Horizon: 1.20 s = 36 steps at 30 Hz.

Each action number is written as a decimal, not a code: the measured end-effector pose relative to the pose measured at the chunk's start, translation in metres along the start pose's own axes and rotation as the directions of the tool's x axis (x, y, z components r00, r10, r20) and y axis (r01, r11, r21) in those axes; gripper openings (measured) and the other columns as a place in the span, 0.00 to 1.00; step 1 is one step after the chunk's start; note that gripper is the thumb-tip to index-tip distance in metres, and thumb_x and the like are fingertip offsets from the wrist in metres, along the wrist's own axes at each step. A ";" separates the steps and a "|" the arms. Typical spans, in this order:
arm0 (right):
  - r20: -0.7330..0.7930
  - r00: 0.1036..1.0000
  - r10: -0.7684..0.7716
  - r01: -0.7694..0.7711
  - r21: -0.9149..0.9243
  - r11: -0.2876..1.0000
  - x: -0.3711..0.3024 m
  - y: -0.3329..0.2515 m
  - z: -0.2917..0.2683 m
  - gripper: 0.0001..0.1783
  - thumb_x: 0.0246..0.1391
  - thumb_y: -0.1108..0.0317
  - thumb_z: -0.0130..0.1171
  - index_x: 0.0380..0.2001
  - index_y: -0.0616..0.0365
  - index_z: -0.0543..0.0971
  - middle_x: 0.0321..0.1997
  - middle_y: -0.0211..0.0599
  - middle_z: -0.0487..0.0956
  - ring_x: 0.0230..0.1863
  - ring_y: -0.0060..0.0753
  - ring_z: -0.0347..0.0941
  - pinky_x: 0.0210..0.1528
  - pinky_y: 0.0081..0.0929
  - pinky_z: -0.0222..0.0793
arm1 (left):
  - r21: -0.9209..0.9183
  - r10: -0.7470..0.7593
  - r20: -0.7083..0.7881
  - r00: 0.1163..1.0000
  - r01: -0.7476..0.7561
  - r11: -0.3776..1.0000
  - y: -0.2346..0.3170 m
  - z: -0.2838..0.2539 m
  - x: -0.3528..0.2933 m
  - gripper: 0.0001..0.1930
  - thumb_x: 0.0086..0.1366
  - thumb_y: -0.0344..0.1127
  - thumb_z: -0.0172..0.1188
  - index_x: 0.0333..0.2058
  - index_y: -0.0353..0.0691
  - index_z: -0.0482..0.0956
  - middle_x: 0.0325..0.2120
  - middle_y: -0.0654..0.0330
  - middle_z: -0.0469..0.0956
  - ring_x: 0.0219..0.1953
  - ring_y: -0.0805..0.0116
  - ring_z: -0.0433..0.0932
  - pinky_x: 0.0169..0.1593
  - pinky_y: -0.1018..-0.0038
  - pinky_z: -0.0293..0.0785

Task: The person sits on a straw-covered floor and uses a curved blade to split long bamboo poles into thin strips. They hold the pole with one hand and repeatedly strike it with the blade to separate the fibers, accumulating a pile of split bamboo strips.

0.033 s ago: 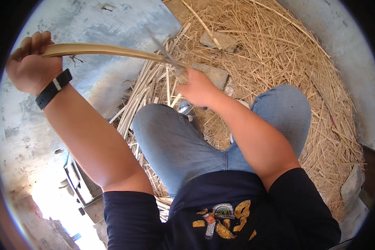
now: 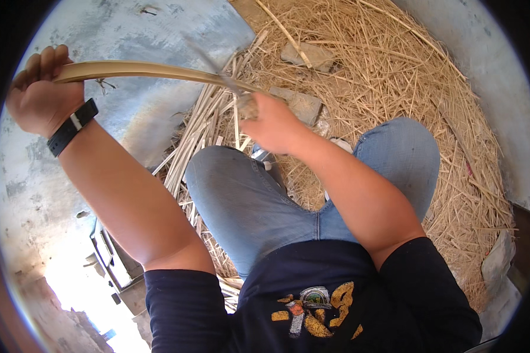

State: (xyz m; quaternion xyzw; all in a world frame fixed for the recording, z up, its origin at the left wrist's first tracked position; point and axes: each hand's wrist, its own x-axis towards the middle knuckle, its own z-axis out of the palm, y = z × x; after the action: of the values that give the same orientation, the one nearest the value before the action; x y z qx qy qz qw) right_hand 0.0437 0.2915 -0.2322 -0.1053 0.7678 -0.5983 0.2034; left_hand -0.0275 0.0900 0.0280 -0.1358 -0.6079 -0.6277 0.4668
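Note:
A long, pale bamboo strip (image 2: 153, 69) arches from the upper left toward the middle. My left hand (image 2: 48, 91) is closed around its left end, with a black watch on the wrist. My right hand (image 2: 272, 125) grips the handle of a knife (image 2: 228, 83), whose thin grey blade is blurred and slants up to the left. The blade crosses the strip near its right end, just in front of my right fingers. Whether these fingers also touch the strip, I cannot tell.
Dry straw-like shavings (image 2: 388, 65) cover the floor ahead and to the right. Split strips (image 2: 203, 117) lie piled beside my left knee. Flat stones (image 2: 300, 106) sit among the shavings. A worn bluish wall (image 2: 141, 35) stands at left, a grey wall (image 2: 453, 29) at right.
My right hand and the knife have shifted slightly left along the strip. The left hand, with its end of the strip, has moved a little to the left.

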 end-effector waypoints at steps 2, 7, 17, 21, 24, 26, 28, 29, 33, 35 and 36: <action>-0.036 0.985 -0.169 0.167 -0.054 0.985 -0.007 -0.013 0.009 0.24 0.53 0.69 0.57 0.53 0.67 0.70 0.34 0.42 0.77 0.30 0.32 0.75 0.33 0.29 0.73 | -0.117 -0.061 0.216 0.974 0.088 0.989 0.002 -0.037 0.029 0.08 0.62 0.33 0.39 0.27 0.36 0.60 0.23 0.52 0.65 0.21 0.60 0.62 0.34 0.58 0.70; -0.012 0.995 0.096 -0.096 -0.063 0.993 0.020 0.030 0.004 0.22 0.53 0.70 0.56 0.51 0.66 0.70 0.32 0.42 0.77 0.31 0.32 0.77 0.32 0.30 0.73 | -0.146 -0.134 0.180 0.974 0.161 0.976 0.009 -0.007 0.004 0.13 0.59 0.37 0.45 0.18 0.47 0.54 0.17 0.60 0.56 0.19 0.65 0.55 0.30 0.66 0.60; 0.083 0.996 -0.026 0.032 -0.075 0.997 0.002 -0.004 -0.003 0.25 0.53 0.68 0.56 0.54 0.67 0.70 0.39 0.52 0.80 0.35 0.42 0.79 0.38 0.36 0.76 | -0.250 -0.245 0.308 0.919 0.327 0.912 0.005 -0.071 0.041 0.21 0.54 0.43 0.52 0.11 0.52 0.49 0.13 0.69 0.50 0.17 0.72 0.50 0.26 0.73 0.51; -0.001 0.960 0.279 -0.270 -0.252 0.929 0.024 0.035 -0.004 0.27 0.52 0.67 0.56 0.55 0.69 0.69 0.41 0.56 0.80 0.38 0.46 0.79 0.42 0.39 0.75 | -0.298 -0.281 0.352 0.893 0.392 0.870 0.004 -0.071 0.038 0.22 0.52 0.43 0.57 0.10 0.54 0.52 0.11 0.72 0.51 0.15 0.74 0.50 0.26 0.74 0.52; 0.108 0.987 0.121 -0.103 -0.159 0.982 0.005 -0.006 -0.021 0.28 0.51 0.67 0.57 0.55 0.69 0.69 0.38 0.55 0.80 0.38 0.45 0.78 0.41 0.38 0.73 | -0.340 -0.273 0.463 0.843 0.454 0.824 0.010 -0.074 0.033 0.24 0.53 0.44 0.59 0.08 0.57 0.53 0.09 0.76 0.53 0.14 0.78 0.52 0.24 0.78 0.54; 0.179 0.984 0.008 0.019 -0.144 0.989 -0.009 -0.036 -0.034 0.28 0.51 0.67 0.57 0.55 0.68 0.70 0.36 0.53 0.80 0.36 0.44 0.78 0.39 0.38 0.73 | -0.368 -0.239 0.630 0.739 0.555 0.746 0.014 -0.084 0.037 0.25 0.53 0.45 0.60 0.08 0.57 0.52 0.09 0.77 0.54 0.13 0.80 0.53 0.23 0.80 0.55; 0.225 0.974 -0.041 0.074 -0.141 0.987 -0.015 -0.050 -0.047 0.27 0.51 0.67 0.57 0.55 0.67 0.70 0.33 0.51 0.80 0.33 0.42 0.78 0.37 0.37 0.72 | -0.374 -0.214 0.678 0.703 0.581 0.723 0.017 -0.081 0.032 0.26 0.54 0.45 0.60 0.08 0.58 0.52 0.08 0.79 0.54 0.13 0.82 0.53 0.22 0.82 0.56; 0.248 0.968 -0.036 0.075 -0.147 0.986 -0.016 -0.052 -0.052 0.28 0.51 0.67 0.57 0.55 0.67 0.70 0.31 0.50 0.79 0.31 0.41 0.77 0.35 0.36 0.72 | -0.375 -0.201 0.701 0.685 0.593 0.713 0.018 -0.079 0.030 0.26 0.54 0.46 0.60 0.08 0.59 0.52 0.08 0.79 0.54 0.12 0.83 0.53 0.22 0.82 0.56; 0.238 0.959 0.152 -0.122 -0.137 0.983 -0.004 -0.024 -0.052 0.30 0.51 0.66 0.55 0.58 0.67 0.69 0.25 0.44 0.77 0.23 0.35 0.74 0.26 0.34 0.69 | -0.410 -0.144 0.733 0.665 0.600 0.687 0.014 -0.071 0.031 0.26 0.55 0.46 0.60 0.08 0.60 0.53 0.08 0.80 0.53 0.12 0.84 0.52 0.21 0.83 0.56; 0.248 0.953 0.176 -0.156 -0.098 0.983 0.002 -0.014 -0.050 0.32 0.51 0.67 0.55 0.60 0.67 0.67 0.24 0.42 0.76 0.20 0.32 0.73 0.23 0.34 0.67 | -0.416 -0.149 0.720 0.678 0.593 0.690 0.011 -0.073 0.030 0.25 0.55 0.45 0.60 0.08 0.60 0.53 0.08 0.80 0.53 0.11 0.84 0.52 0.21 0.84 0.56; 0.252 0.949 0.188 -0.173 -0.079 0.982 0.003 -0.011 -0.049 0.32 0.52 0.67 0.54 0.61 0.67 0.66 0.23 0.40 0.76 0.19 0.31 0.72 0.21 0.33 0.66 | -0.418 -0.141 0.723 0.677 0.590 0.691 0.011 -0.073 0.031 0.26 0.55 0.45 0.60 0.08 0.60 0.52 0.08 0.80 0.53 0.11 0.84 0.52 0.20 0.84 0.56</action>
State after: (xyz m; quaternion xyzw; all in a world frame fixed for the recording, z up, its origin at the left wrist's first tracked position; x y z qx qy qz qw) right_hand 0.0183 0.3307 -0.2123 -0.1174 0.7576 -0.5367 0.3524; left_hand -0.0061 0.0140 0.0413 -0.3537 -0.5003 -0.7902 0.0128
